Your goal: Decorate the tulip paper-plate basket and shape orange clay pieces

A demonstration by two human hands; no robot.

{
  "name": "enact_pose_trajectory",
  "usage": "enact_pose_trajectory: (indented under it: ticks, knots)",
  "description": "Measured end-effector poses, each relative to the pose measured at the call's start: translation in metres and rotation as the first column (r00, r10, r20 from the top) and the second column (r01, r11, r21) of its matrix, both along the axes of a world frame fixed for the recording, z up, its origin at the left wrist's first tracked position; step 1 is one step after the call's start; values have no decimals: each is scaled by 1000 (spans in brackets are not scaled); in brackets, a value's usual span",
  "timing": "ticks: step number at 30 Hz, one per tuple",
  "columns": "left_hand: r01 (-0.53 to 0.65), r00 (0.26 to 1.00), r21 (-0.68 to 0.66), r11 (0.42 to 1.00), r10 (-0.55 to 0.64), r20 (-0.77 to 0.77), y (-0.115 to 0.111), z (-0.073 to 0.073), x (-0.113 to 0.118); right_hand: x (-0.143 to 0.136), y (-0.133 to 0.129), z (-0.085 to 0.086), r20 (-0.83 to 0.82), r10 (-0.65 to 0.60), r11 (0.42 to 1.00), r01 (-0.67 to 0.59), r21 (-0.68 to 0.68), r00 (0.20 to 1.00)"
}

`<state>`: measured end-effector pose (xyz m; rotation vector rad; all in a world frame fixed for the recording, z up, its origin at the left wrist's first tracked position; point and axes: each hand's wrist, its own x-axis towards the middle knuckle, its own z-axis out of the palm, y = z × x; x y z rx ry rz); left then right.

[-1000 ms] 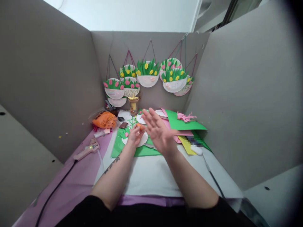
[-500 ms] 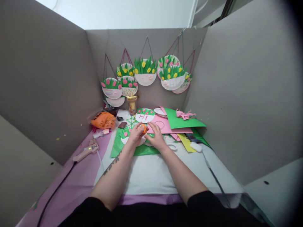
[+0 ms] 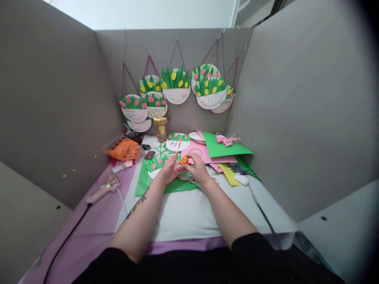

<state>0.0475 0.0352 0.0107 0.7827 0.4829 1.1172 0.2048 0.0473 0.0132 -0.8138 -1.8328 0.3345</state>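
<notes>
Between the thumb and fingers of my right hand (image 3: pixel 199 169) is a small round orange thing (image 3: pixel 184 160), about the size of a little tangerine; its exact kind is hard to make out. My left hand (image 3: pixel 170 170) is close on the left, palm turned inward, fingers stretched out and apart, with nothing plainly in it. Both hands hover over a paper-plate flower basket (image 3: pixel 154 173) lying on green sheet (image 3: pixel 143 183). Grey-handled scissors (image 3: pixel 194 180) lie under my right hand, partly covered by it.
A pink glue gun (image 3: pixel 104 190) with a black cord rests at left, near an orange bag (image 3: pixel 124 150). Behind stand a jar (image 3: pixel 161 132) and a "Hi" plate (image 3: pixel 177 146). Pink (image 3: pixel 207 157) and green card (image 3: pixel 227 145) lie right. Plate baskets (image 3: pixel 176 96) hang on the back panel.
The round orange thing has passed from my left hand to my right. My left fingers have spread out. The whole view has shifted slightly.
</notes>
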Motion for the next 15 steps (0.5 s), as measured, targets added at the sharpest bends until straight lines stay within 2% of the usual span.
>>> enact_pose_trajectory:
  ticks: [3,8,15]
  knots:
    - [21,996,32,999,-19,-83,-1,0,0,1,-2,3,24,7,999,-8,42,1000]
    - [14,982,9,1000,-12,-191,1,-5,1,3,-2,3,103,-28,990,13,141,994]
    - [-75,979,67,995,86,-187,2,-5,3,1,-1,-3,183,-198,957,150,247,963]
